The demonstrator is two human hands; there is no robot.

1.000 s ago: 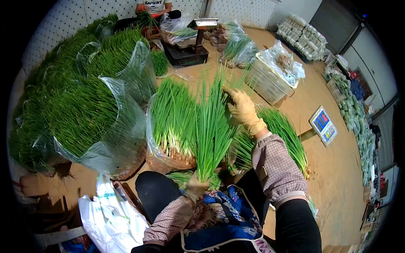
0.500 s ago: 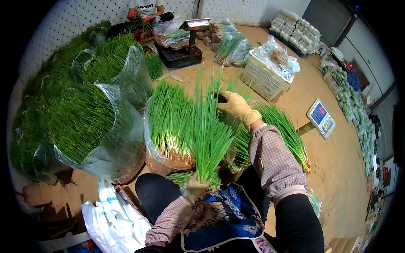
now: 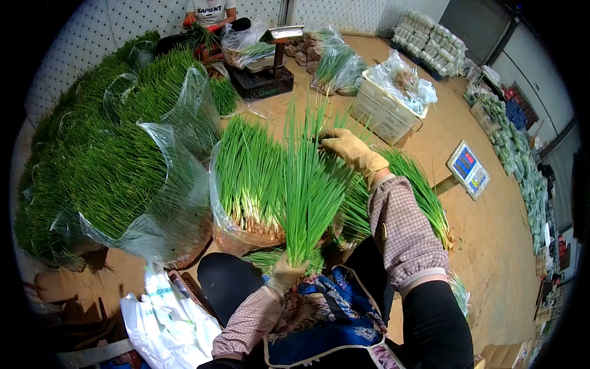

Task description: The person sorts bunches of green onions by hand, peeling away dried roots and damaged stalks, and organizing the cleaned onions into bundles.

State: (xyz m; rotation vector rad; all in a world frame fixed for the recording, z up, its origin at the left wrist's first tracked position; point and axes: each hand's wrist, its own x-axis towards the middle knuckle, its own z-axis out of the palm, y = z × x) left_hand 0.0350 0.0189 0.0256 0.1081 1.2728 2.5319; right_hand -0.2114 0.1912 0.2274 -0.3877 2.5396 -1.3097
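Observation:
My left hand (image 3: 286,275), in a pale glove, is closed round the root end of an upright bunch of spring onions (image 3: 305,209) above my lap. My right hand (image 3: 347,147), in a yellowish glove, is at the upper right of that bunch. Its fingers are curled together at some leaf tips; the fingertips are partly hidden by the leaves. Just behind and left of the bunch, an open plastic bag (image 3: 228,234) holds more spring onions standing upright. Another heap of spring onions (image 3: 418,184) lies under and beyond my right forearm.
Big clear bags of spring onions (image 3: 117,178) crowd the left. A platform scale (image 3: 261,83), a white crate (image 3: 384,114) and a digital scale (image 3: 468,171) stand farther off. White plastic bags (image 3: 166,320) lie by my left knee. Another person (image 3: 212,13) sits at the back.
My right hand has shifted slightly right and down, and the bunch's upper leaves have spread a little to the right. My left hand keeps its place at the base.

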